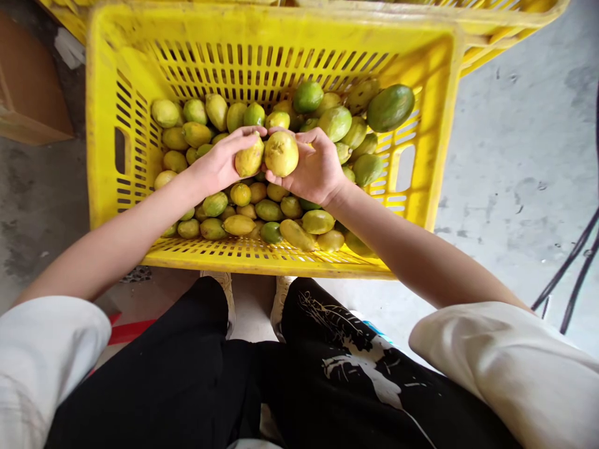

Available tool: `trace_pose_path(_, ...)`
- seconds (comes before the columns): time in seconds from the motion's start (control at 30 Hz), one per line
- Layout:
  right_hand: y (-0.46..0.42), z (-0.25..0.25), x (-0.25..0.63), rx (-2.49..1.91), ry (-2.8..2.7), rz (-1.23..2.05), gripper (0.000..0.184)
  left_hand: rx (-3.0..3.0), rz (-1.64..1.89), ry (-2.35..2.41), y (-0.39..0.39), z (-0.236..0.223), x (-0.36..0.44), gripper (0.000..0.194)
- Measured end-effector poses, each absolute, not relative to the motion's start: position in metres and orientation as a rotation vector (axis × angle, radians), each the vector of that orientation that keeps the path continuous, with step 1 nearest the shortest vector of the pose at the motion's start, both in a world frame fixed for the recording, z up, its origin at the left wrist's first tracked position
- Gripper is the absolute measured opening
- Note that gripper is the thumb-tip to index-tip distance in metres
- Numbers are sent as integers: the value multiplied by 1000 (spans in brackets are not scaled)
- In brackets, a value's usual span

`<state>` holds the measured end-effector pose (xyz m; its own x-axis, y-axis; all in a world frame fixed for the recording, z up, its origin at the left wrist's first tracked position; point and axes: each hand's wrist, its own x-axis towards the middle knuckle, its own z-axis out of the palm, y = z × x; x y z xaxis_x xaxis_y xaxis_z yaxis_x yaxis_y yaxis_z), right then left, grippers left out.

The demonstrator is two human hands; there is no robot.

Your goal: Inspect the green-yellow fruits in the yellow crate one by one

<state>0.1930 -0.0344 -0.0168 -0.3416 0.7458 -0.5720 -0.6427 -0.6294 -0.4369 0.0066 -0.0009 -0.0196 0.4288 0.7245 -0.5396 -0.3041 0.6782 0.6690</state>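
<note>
Over the middle of a yellow plastic crate [271, 28], my two hands are close together, each with a fruit. My left hand [219, 163] is closed around a yellow lemon [249, 156]. In my right hand [318, 165] a rounder yellow lemon [281, 153] rests on the fingers, its knobbly end facing up. The two lemons are side by side, nearly touching. Beneath and around my hands lie many yellow and green lemons [239, 225] inside the crate. A large dark green one [390, 108] sits high at the back right of the pile.
Another yellow crate [510, 25] adjoins the far side. On the left, a cardboard box [30, 81] stands on the grey concrete floor [510, 156]. Black cables [568, 280] run along the right edge. My legs [187, 362] are against the near side of the crate.
</note>
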Motion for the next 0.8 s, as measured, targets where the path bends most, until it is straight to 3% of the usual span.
trace_pose_path(0.13,-30,-17,195,-986,-123,2018,31,432,703,979,7,-15,7,31)
trace_pose_path(0.33,-30,-22,195,-987,-146,1964,16,519,717,915,4,-17,0,15)
trace_pose_path(0.43,-34,-25,192,-1026,-150,1990,10,534,657,893,-1,-23,-2,19)
trace_pose_path(0.53,-36,-28,189,-1061,-152,2006,11,495,633,921,-2,-29,-1,27)
trace_pose_path(0.8,-36,-36,189,-1019,-148,2066,25,490,620,991,-2,-26,8,14)
